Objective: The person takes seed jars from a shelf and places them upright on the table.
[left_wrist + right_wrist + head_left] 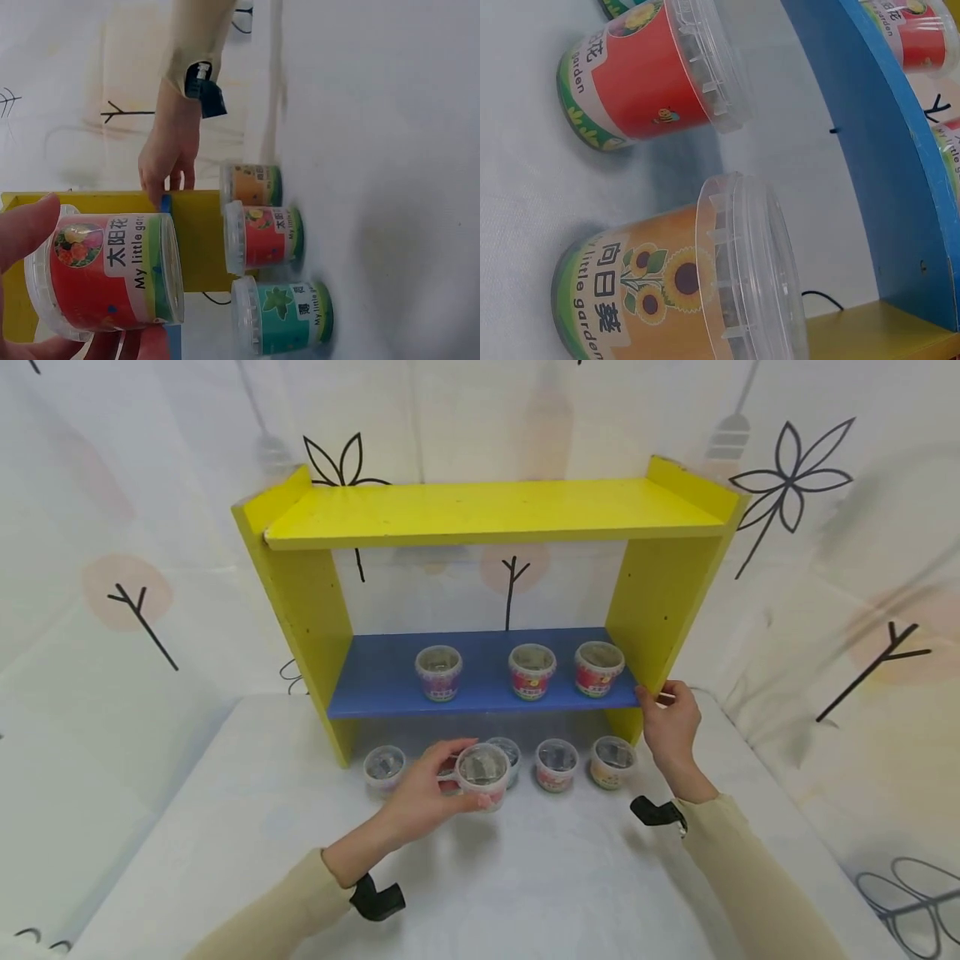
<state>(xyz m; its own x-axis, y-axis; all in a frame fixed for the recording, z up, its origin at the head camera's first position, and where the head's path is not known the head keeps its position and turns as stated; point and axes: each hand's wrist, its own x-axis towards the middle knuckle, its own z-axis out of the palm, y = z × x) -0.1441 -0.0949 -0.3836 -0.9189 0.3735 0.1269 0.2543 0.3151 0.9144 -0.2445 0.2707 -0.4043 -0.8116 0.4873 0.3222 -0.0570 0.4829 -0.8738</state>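
Note:
In the head view my left hand [420, 797] holds a lidded plastic cup [483, 772] above the table, fingers and thumb around its sides. Its red label with a flower picture [94, 274] shows in the left wrist view. My right hand [672, 727] grips the shelf unit's right side panel [660, 610] where the blue shelf [480, 703] meets it. A red-labelled cup [557, 766], an orange sunflower cup [660, 281] and a teal cup [289, 319] stand on the table below. The held cup partly hides the teal one in the head view.
Three cups stand on the blue shelf: a purple one [438, 673] left of centre and two red ones [532, 672] to the right. Another cup [384, 767] is on the table at left. The yellow top board [487, 510] overhangs. Patterned cloth [150, 527] surrounds the white table [540, 877].

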